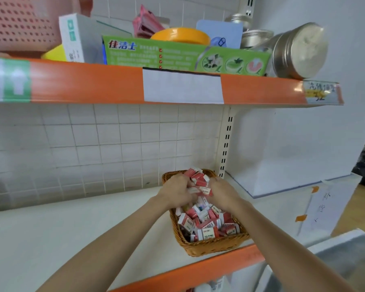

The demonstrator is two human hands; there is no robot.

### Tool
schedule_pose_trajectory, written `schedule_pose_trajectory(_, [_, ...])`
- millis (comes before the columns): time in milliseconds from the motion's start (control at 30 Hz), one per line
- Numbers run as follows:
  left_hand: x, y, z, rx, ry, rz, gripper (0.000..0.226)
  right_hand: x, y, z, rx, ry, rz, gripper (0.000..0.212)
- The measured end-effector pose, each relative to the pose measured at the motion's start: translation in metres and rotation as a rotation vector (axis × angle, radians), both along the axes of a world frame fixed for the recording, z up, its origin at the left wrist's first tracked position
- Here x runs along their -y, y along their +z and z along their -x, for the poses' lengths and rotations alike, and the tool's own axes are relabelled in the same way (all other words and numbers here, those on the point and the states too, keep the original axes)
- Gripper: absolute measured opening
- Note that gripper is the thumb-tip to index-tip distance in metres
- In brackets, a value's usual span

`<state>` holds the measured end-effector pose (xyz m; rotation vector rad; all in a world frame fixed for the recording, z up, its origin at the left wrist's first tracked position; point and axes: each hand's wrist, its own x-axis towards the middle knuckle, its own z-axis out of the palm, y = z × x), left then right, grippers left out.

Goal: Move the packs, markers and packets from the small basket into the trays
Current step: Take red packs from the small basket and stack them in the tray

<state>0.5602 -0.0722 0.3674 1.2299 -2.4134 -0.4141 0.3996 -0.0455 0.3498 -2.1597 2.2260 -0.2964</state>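
Observation:
A small brown wicker basket [214, 246] stands on the white shelf near its orange front edge. It is heaped with several small red and white packs [207, 225]. Both my hands are in the basket's far half. My left hand [175, 191] and my right hand [222, 192] curl inward toward each other and grip a clump of packs [199, 179] lifted between them. No markers or trays show.
The white shelf [82, 232] stretches left of the basket. A white box [289, 148] stands to the right. Overhead, an orange-edged shelf [82, 83] carries a green carton [185, 54], metal tins [299, 50] and a pink basket [19, 22].

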Motion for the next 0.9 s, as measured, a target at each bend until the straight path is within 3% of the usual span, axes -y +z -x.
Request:
schedule_pose_trajectory(333, [-0.052,-0.009,-0.062,-0.260,0.345,-0.007,0.030,-0.048,0.007,-0.058,0.150,0.163,0.168,0.053])
schedule_pose_trajectory(533, [-0.087,-0.011,-0.113,-0.246,0.469,-0.039,0.026,-0.070,0.002,-0.105,0.150,0.273,0.165,0.037])
schedule_pose_trajectory(900, [-0.143,-0.019,-0.276,-0.181,0.640,-0.004,0.028,-0.100,-0.008,-0.265,0.184,0.463,0.105,0.038])
